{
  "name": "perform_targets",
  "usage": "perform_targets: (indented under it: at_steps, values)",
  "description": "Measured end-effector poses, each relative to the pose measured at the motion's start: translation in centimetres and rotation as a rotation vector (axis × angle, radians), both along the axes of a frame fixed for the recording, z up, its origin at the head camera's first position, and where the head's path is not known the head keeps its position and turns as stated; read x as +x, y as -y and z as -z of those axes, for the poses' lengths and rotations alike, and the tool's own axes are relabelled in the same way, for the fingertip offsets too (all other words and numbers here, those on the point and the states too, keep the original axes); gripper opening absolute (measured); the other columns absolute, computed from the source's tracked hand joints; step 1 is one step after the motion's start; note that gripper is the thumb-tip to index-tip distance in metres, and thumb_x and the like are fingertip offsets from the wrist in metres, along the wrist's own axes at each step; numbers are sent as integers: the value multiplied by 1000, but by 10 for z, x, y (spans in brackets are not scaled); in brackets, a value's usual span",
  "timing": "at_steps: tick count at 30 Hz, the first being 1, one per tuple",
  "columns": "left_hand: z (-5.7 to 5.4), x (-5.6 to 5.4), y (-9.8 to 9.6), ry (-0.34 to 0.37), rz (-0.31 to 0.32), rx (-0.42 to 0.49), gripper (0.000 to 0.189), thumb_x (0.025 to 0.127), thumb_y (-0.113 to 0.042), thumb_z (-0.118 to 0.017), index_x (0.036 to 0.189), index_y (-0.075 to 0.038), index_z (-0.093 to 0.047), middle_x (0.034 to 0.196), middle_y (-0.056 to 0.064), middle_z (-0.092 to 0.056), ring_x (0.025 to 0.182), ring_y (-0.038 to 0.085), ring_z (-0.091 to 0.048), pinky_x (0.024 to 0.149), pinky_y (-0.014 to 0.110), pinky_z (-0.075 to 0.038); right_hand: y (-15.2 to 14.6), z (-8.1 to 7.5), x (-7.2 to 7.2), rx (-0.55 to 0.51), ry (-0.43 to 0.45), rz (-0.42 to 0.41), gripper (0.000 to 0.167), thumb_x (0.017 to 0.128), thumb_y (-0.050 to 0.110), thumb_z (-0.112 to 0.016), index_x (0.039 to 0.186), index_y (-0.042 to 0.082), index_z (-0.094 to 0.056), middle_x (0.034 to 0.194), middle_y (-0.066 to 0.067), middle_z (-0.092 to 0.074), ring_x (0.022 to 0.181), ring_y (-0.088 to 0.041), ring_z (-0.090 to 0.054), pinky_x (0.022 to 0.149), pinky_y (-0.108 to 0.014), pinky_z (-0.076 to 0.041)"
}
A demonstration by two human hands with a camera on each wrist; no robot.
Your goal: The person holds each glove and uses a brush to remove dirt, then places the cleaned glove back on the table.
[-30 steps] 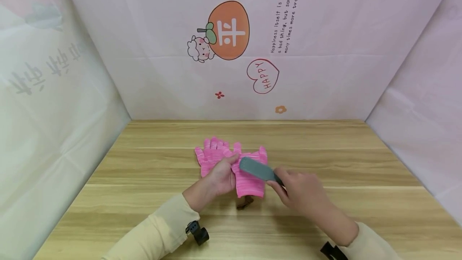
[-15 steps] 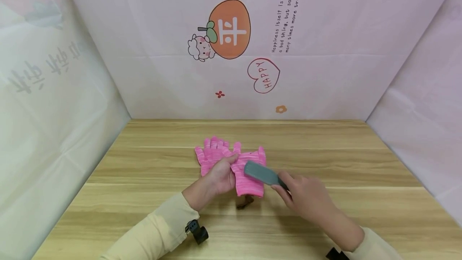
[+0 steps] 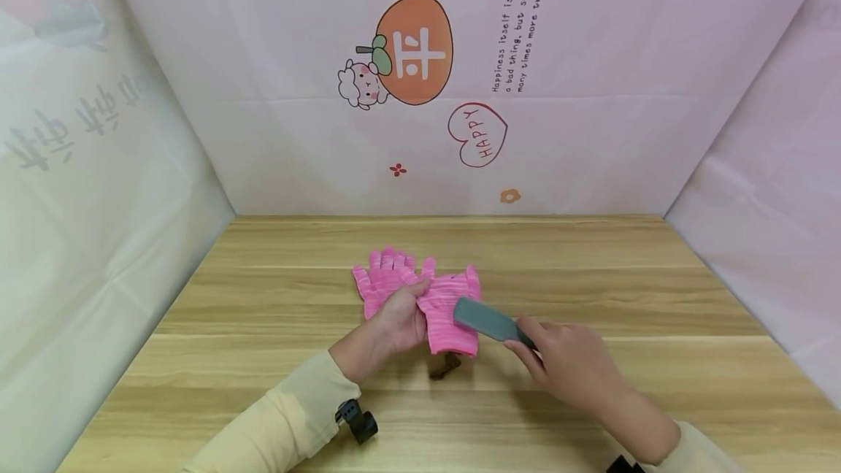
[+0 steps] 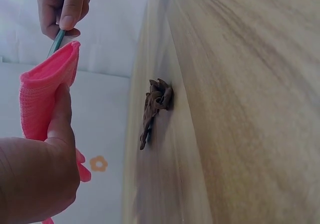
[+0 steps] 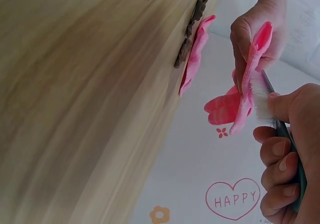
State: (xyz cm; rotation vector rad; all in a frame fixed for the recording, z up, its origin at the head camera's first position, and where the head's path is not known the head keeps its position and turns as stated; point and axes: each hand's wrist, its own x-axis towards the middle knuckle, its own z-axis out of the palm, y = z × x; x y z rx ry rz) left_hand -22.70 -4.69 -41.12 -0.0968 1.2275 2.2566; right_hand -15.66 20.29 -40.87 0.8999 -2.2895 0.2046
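Note:
My left hand (image 3: 399, 318) holds a pink knit glove (image 3: 447, 309) up off the table, thumb on top near its left side. In the left wrist view the cuff opening of that glove (image 4: 50, 71) faces the camera. A grey-green brush (image 3: 489, 321) is in my right hand (image 3: 571, 365), gripped by its handle. Seen from the right wrist, its white bristles (image 5: 261, 103) touch the face of the held glove (image 5: 249, 73). A second pink glove (image 3: 386, 283) lies flat on the table behind my left hand, partly covered by it.
A crumpled dark brown thing (image 4: 157, 101) lies on the wooden table (image 3: 591, 268) below the held glove; its kind is unclear. White printed sheets (image 3: 296, 130) stand at the back and both sides.
The brush has slid right and slightly toward me across the glove, from near its middle to its right side. My left hand has barely moved.

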Motion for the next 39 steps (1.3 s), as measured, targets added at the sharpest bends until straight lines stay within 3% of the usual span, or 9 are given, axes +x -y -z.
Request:
perform_targets:
  at_steps: [5,11,21,25,29,33,39]
  values:
    - [-1,-1,2,4,-4,2,36,107,-28,-27,123,-2,-47,97,1,-66,90,13,-65,94,36,-49,-5,-1,1,12,8,25,45,101,51,-41,91,10,-59,55,9,-46,44,-3,-32,36,-22,-27]
    - [-3,-3,5,15,-81,21,28,107,-25,-30,113,-4,-47,95,1,-63,86,12,-63,83,28,-52,-14,-4,2,10,44,52,44,99,49,-48,91,8,-61,55,10,-44,45,-1,-29,37,-19,-24]
    - [-5,-2,4,-2,-52,21,31,107,-26,-29,118,-3,-46,98,3,-63,90,13,-63,91,32,-50,-12,-17,-3,-44,-7,51,52,102,53,-35,88,8,-57,55,15,-31,44,0,-22,37,-17,-14]
    - [-4,0,3,9,-44,26,36,107,-27,-28,126,-1,-43,105,6,-63,96,16,-63,99,37,-46,-1,-26,-5,-64,-66,24,52,103,52,-34,89,7,-58,55,13,-35,44,0,-21,37,-16,-12]
    - [-2,1,2,13,-39,24,34,107,-27,-29,122,-2,-45,103,5,-65,94,15,-65,98,38,-47,12,-28,-8,-70,-121,-12,52,103,51,-32,87,8,-57,55,13,-34,46,1,-19,39,-15,-10]
    - [-2,2,0,-6,-13,25,33,107,-28,-29,117,-4,-48,99,3,-66,91,14,-66,97,36,-48,19,-23,-11,-51,-100,-32,51,103,51,-31,83,9,-53,57,16,-26,48,3,-15,39,-15,-9]
    - [-5,3,-2,-9,7,47,35,107,-29,-27,116,-4,-50,100,2,-67,94,14,-66,101,36,-45,24,-15,-13,-26,-36,-38,52,103,53,-29,81,11,-50,56,15,-28,47,2,-18,39,-15,-12]
